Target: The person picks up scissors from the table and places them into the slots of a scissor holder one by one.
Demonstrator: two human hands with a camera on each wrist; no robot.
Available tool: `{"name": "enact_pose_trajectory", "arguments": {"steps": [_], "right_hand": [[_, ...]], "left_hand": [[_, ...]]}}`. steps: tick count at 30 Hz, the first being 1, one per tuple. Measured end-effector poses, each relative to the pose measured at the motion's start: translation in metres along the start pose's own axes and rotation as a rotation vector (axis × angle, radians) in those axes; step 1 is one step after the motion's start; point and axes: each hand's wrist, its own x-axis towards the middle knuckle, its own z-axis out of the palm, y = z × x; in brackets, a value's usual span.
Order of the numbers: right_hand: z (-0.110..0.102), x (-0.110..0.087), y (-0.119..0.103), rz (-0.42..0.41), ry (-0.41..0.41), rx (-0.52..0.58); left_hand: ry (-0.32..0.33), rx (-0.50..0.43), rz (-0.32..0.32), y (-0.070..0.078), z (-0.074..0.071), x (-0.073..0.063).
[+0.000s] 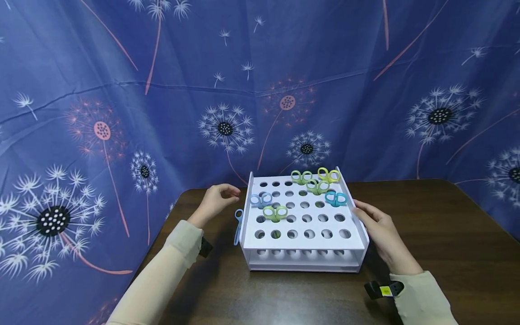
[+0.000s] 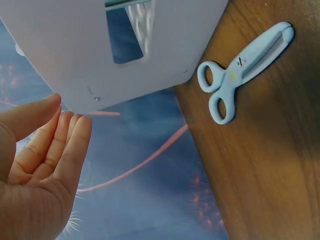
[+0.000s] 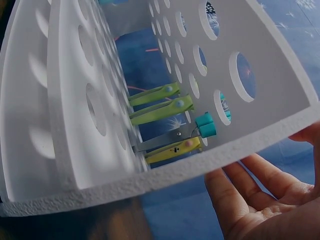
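Observation:
A white rack (image 1: 304,242) with rows of round holes stands on the table. Scissors hang in it by their handles: a pale blue pair (image 1: 255,200), a green pair (image 1: 270,218) near it, two more green at the back, a yellow pair (image 1: 334,180) and a teal pair (image 1: 344,198). Light blue scissors (image 2: 230,82) lie on the table by the rack's left side. My left hand (image 1: 216,202) is beside that side panel, fingers loosely bent, holding nothing. My right hand (image 1: 379,232) is at the right panel, fingers fairly straight, fingertips at its edge.
The brown wooden table (image 1: 426,216) extends to both sides of the rack. Behind it hangs a blue cloth (image 1: 345,90) with a dandelion print. The rack has a lower holed shelf, and blades show through below the top one.

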Motion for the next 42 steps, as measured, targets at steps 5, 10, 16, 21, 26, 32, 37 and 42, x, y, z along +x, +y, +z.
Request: {"name": "enact_pose_trajectory", "arguments": {"steps": [5, 10, 16, 21, 26, 32, 37, 42], "right_hand": [[-0.001, 0.000, -0.001, -0.001, 0.005, 0.002], [-0.001, 0.000, 0.000, -0.004, 0.007, 0.004], [0.000, 0.000, 0.000, -0.002, 0.004, -0.001], [0.000, 0.000, -0.001, 0.006, 0.003, 0.000], [0.001, -0.001, -0.001, 0.016, -0.002, -0.003], [0.001, -0.002, -0.002, 0.032, -0.008, -0.004], [0.001, -0.002, -0.002, 0.031, -0.013, -0.001], [0.001, -0.001, -0.002, 0.015, -0.004, -0.002]], "left_hand": [[-0.011, -0.002, -0.034, -0.005, 0.002, 0.002], [-0.024, -0.017, -0.089, -0.015, 0.005, 0.004], [-0.024, -0.017, -0.079, -0.026, 0.011, 0.011], [-0.051, 0.004, -0.093, -0.032, 0.016, 0.016], [-0.070, 0.034, -0.096, -0.035, 0.020, 0.019], [-0.074, 0.079, -0.088, -0.038, 0.023, 0.023], [-0.067, 0.074, -0.125, -0.041, 0.027, 0.025], [-0.069, 0.044, -0.164, -0.045, 0.032, 0.027]]}}
